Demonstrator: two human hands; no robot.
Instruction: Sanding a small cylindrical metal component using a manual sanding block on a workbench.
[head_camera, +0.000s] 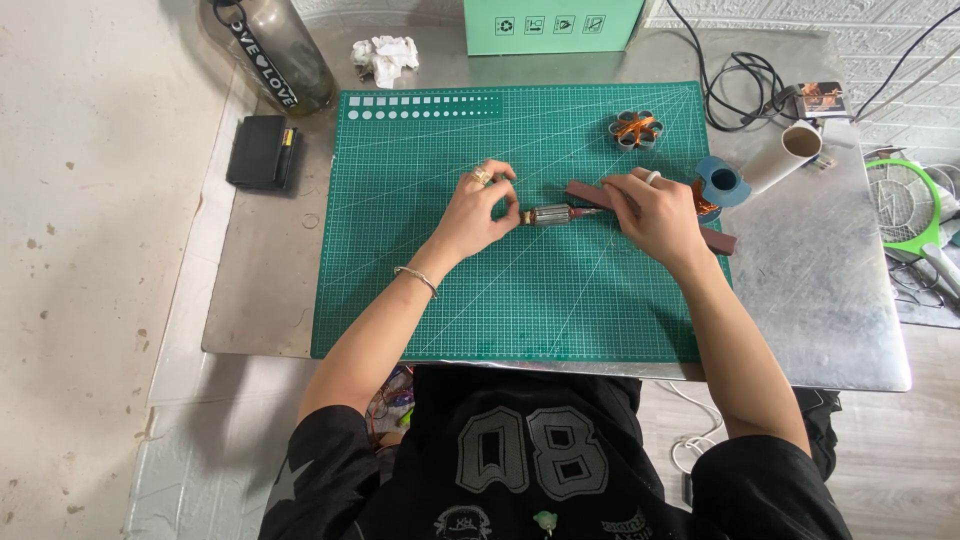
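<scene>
Green cutting mat (450, 300) underlies a small, rigid motor armature (548, 215); left hand (478, 208) pinches its end, right hand (655, 212) grips a brown bar (720, 240).

Your fingers (500, 190) are pinching a small rotor (548, 214) of shiny bare metal, which is lying on a matt green rubbery cutting mat (450, 300). The table (840, 300) beneath is showing dull brushed sheet metal, and a crumpled white paper tissue (385, 57) is sitting on it.
</scene>
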